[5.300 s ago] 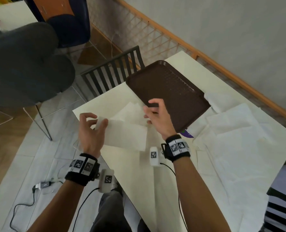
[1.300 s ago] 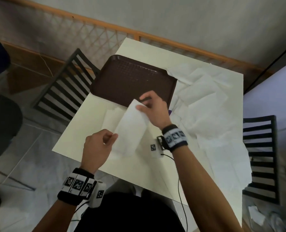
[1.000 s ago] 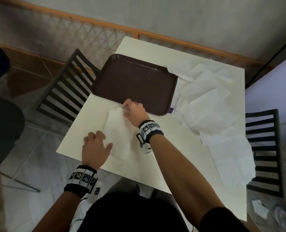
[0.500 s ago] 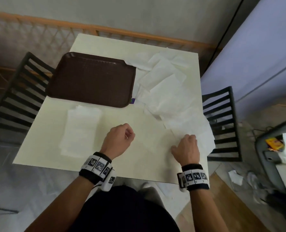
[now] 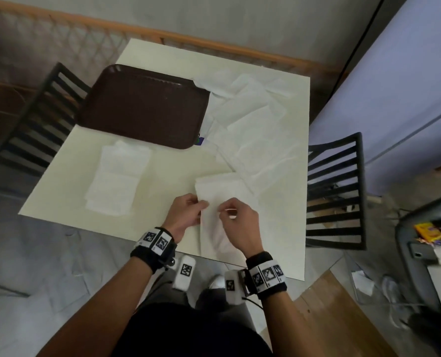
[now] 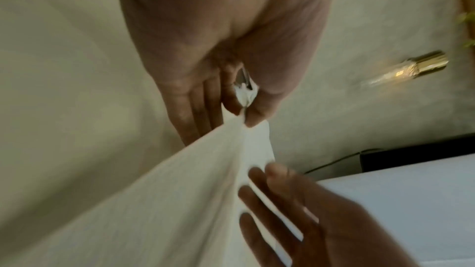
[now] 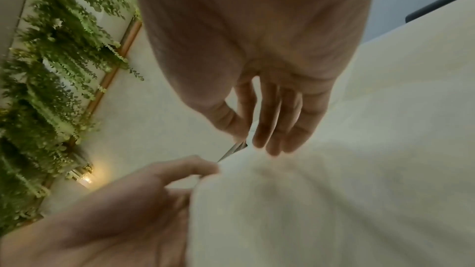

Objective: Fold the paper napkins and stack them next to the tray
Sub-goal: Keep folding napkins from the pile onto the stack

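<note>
A brown tray (image 5: 142,104) lies at the table's far left. Just in front of it sits a stack of folded white napkins (image 5: 116,181). Unfolded napkins (image 5: 252,130) are spread in a heap to the right of the tray. One napkin (image 5: 222,189) lies at the near table edge between my hands. My left hand (image 5: 201,206) pinches its left edge between thumb and fingers (image 6: 243,115). My right hand (image 5: 224,211) pinches the same napkin close beside it, thumb against forefinger (image 7: 246,141). The sheet (image 7: 321,200) drapes below both hands, partly raised.
Black slatted chairs stand at the left (image 5: 41,119) and right (image 5: 335,191) sides of the cream table (image 5: 162,176). A wooden rail (image 5: 214,47) runs behind it. A grey seat with a phone and packets (image 5: 430,243) is on the right.
A folded napkin was laid on the stack by the tray. My right hand drew a fresh napkin from the right heap to the front, and my left hand came over and pinched it.
</note>
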